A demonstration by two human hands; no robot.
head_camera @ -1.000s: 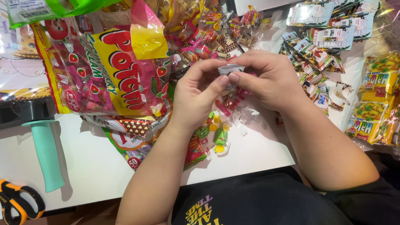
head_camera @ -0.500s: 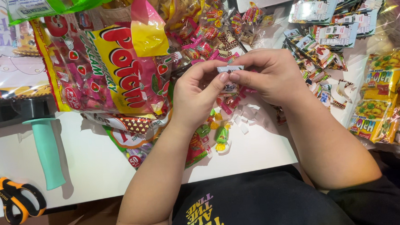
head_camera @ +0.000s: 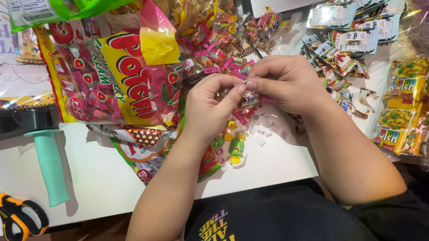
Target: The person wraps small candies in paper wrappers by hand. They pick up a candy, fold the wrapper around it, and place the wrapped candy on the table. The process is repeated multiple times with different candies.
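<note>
Nearest the camera, a black shirt (head_camera: 284, 218) with yellow lettering is seen at the bottom edge, and both forearms rise from it over the white table (head_camera: 98, 186). At the near left, orange-and-black scissors (head_camera: 16, 217) lie flat, with a teal handle (head_camera: 49, 164) standing just beyond them.

Above the table's middle, a small clear strip (head_camera: 246, 81), perhaps tape or a bit of wrapper, is held between the two hands. The left hand (head_camera: 209, 109) is pinched shut on its left end with thumb and forefinger; the right hand (head_camera: 289, 82) is closed on the other end, fingers curled over it. What the strip is cannot be told for certain.

For such fine work to go well, the pinch is best kept at the very tips, the strip held taut and level, and the wrists steadied close together so that nothing slips.

Under the hands, small torn white scraps (head_camera: 262, 130) and loose wrapped sweets (head_camera: 237, 148) are scattered. Farther off, a large red-and-yellow candy bag (head_camera: 123, 81) lies left, yellow packets (head_camera: 404, 104) right, and small flat sachets (head_camera: 353, 20) at the far edge.
</note>
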